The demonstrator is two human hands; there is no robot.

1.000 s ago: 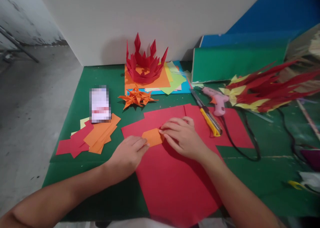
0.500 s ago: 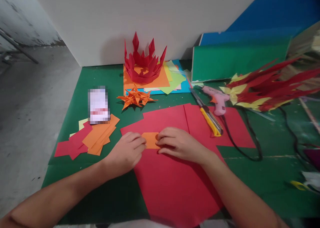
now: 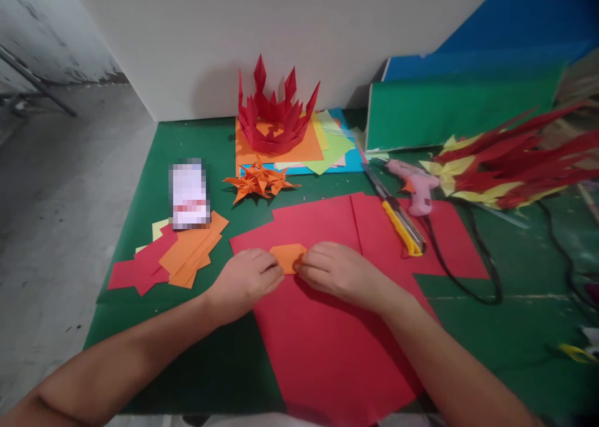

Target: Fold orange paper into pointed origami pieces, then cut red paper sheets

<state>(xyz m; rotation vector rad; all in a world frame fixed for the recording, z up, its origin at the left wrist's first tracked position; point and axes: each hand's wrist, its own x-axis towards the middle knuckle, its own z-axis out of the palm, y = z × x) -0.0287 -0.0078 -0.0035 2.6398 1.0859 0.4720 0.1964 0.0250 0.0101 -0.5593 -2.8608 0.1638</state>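
Observation:
A small orange paper piece (image 3: 289,258), its upper corners slanted, lies flat over large red paper (image 3: 337,339). My left hand (image 3: 250,280) has its fingers closed at the piece's left end. At the right end, the fingertips of my right hand (image 3: 344,271) are pressed together on it. Both ends are partly hidden under my fingers. Left of my left hand lie orange paper strips (image 3: 189,252) and red strips (image 3: 145,268). Orange folded paper stars (image 3: 260,180) sit beyond my hands.
A red paper crown (image 3: 276,130) stands on coloured sheets at the back. A box cutter (image 3: 400,221) with its blade out and a pink glue gun (image 3: 416,186) with a black cord lie to the right. A phone (image 3: 189,195) touches the strips; red and yellow paper flames (image 3: 510,165) are far right.
My right hand's fingers have drawn closer together on the orange paper. My left hand has hardly moved against it. The whole view has shifted slightly, so things appear further right.

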